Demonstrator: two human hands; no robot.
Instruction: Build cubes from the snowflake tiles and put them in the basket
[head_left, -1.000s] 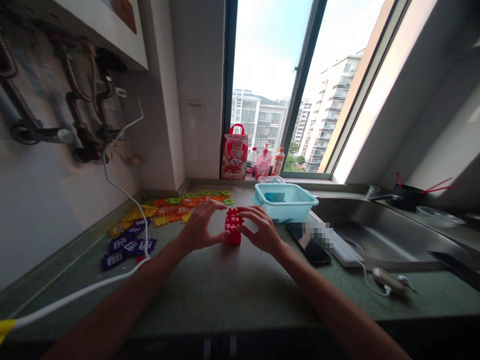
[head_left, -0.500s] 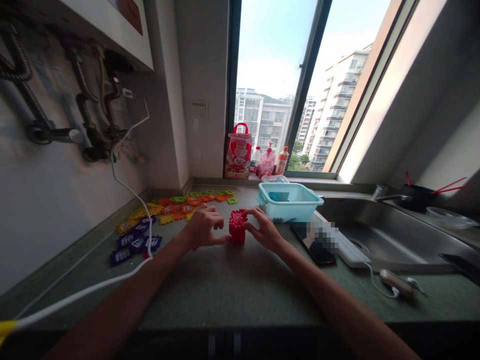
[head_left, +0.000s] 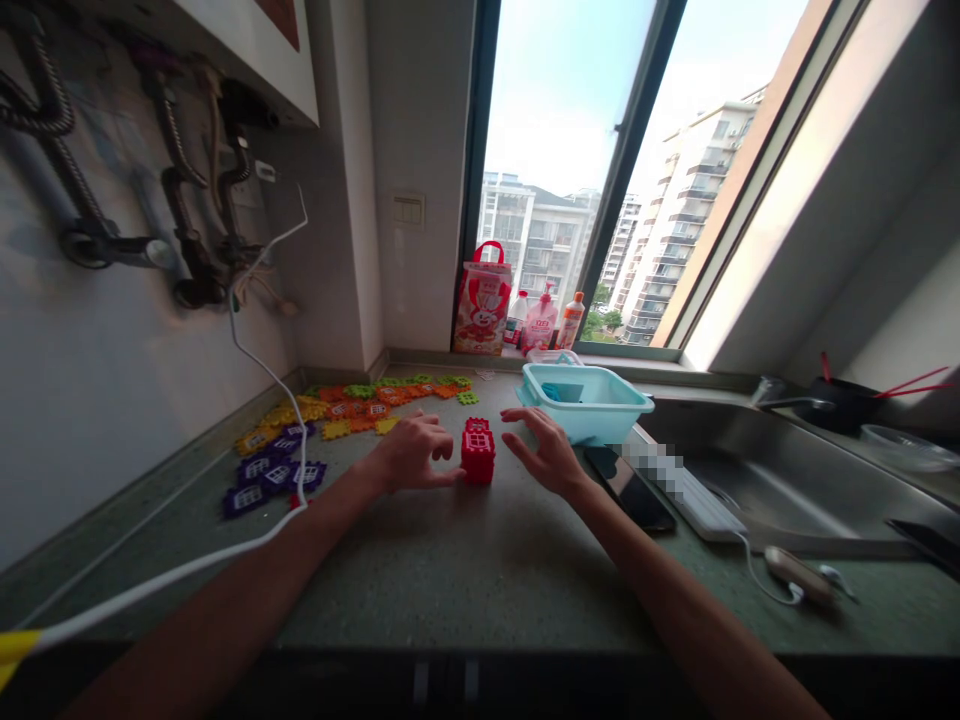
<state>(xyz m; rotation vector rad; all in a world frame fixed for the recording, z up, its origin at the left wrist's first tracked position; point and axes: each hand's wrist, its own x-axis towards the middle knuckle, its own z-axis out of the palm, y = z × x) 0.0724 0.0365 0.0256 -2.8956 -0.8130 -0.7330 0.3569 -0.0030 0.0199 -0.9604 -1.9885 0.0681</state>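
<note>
A small red block box (head_left: 478, 455), built from notched plastic tiles with a window-like grid on top, stands upright on the counter. To its left, my left hand (head_left: 411, 452) has its thumb stretched out, with the tip at or very near the box's side; its other fingers are bent and hold nothing. On the other side, my right hand (head_left: 546, 450) is apart from the box, empty, with thumb and fingers spread. Purple tiles (head_left: 276, 474), yellow tiles (head_left: 259, 440), orange tiles (head_left: 360, 412) and green tiles (head_left: 390, 386) lie farther left and behind.
Right of the box are a light blue plastic tub (head_left: 592, 405), a black phone (head_left: 634, 490), a white power strip (head_left: 709, 505) and a steel sink (head_left: 757, 480). A white cable (head_left: 187, 580) crosses the counter at left. Bottles (head_left: 540, 322) and a red bag (head_left: 484, 310) line the windowsill.
My right hand has let go of the red box and drawn back to the right. My left hand stays beside the box. The view has shifted slightly.
</note>
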